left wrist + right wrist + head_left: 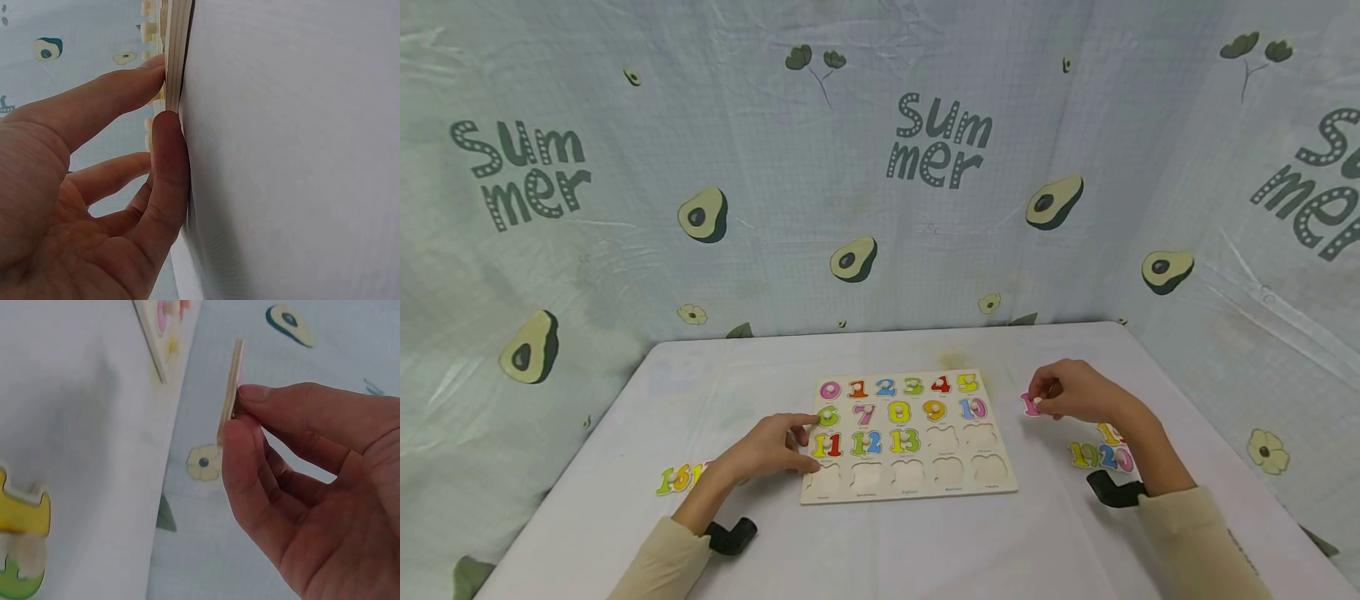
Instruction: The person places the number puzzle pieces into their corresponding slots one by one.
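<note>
my right hand (1063,392) pinches a pink number piece (1030,405) between thumb and fingertips, lifted off the tabletop (925,542) just right of the puzzle board (808,497). my left hand (767,450), fingers straight, braces the board's left edge. judgement: keep that brace, turn the piece flat, match its outline before pressing.
</note>
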The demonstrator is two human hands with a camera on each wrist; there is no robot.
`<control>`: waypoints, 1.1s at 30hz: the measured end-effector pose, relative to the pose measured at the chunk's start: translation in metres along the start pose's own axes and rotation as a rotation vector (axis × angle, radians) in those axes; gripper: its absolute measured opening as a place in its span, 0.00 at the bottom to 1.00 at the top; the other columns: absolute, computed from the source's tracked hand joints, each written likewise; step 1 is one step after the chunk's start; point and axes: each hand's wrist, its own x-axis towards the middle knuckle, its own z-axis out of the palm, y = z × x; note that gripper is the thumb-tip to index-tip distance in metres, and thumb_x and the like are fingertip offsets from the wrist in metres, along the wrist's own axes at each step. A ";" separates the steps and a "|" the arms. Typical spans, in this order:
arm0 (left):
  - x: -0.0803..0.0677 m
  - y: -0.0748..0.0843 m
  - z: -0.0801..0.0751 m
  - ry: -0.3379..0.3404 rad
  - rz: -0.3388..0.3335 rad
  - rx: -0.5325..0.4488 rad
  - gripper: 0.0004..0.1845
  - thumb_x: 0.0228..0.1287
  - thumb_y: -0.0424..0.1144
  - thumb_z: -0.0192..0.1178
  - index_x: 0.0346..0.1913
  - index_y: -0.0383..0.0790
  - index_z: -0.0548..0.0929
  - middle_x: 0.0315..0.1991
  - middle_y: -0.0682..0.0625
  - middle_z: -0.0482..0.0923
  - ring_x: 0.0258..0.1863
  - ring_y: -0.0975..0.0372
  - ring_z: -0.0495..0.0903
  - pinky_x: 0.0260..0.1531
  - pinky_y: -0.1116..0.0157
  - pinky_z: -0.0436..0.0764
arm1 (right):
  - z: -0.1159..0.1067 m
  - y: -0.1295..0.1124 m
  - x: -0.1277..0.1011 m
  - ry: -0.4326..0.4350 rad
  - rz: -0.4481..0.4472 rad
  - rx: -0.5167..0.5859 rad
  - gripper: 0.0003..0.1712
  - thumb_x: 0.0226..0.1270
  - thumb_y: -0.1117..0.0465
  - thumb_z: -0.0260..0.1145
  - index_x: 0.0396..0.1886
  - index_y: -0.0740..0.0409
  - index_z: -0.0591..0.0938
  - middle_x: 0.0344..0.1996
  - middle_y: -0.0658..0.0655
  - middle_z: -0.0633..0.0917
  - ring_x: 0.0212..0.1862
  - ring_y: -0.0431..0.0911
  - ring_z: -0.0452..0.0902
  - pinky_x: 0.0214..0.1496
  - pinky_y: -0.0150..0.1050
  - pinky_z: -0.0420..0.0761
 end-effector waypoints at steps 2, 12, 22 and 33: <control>0.000 0.000 0.000 -0.002 0.003 -0.001 0.41 0.52 0.36 0.80 0.70 0.30 0.75 0.39 0.46 0.77 0.31 0.60 0.74 0.27 0.68 0.74 | 0.002 -0.005 0.001 0.009 -0.006 0.001 0.07 0.65 0.64 0.72 0.40 0.60 0.85 0.31 0.53 0.83 0.31 0.44 0.78 0.37 0.38 0.85; 0.002 -0.003 0.000 -0.011 -0.007 -0.004 0.42 0.53 0.37 0.79 0.71 0.31 0.74 0.40 0.47 0.76 0.30 0.61 0.75 0.27 0.69 0.76 | 0.020 -0.020 0.012 0.026 -0.043 0.008 0.05 0.66 0.65 0.71 0.39 0.59 0.84 0.30 0.52 0.84 0.29 0.44 0.77 0.34 0.37 0.83; 0.004 -0.005 0.000 -0.011 -0.011 -0.006 0.42 0.53 0.36 0.79 0.71 0.31 0.74 0.40 0.47 0.76 0.29 0.61 0.76 0.28 0.68 0.77 | 0.033 -0.028 0.016 0.027 -0.118 0.001 0.05 0.65 0.68 0.71 0.39 0.60 0.84 0.30 0.52 0.83 0.29 0.43 0.78 0.33 0.35 0.82; 0.005 -0.006 0.000 -0.010 -0.010 0.014 0.42 0.53 0.37 0.79 0.71 0.32 0.74 0.40 0.48 0.77 0.30 0.61 0.76 0.29 0.68 0.76 | 0.053 -0.040 0.033 0.006 -0.157 -0.033 0.03 0.64 0.67 0.72 0.36 0.57 0.85 0.32 0.50 0.84 0.35 0.42 0.76 0.35 0.32 0.81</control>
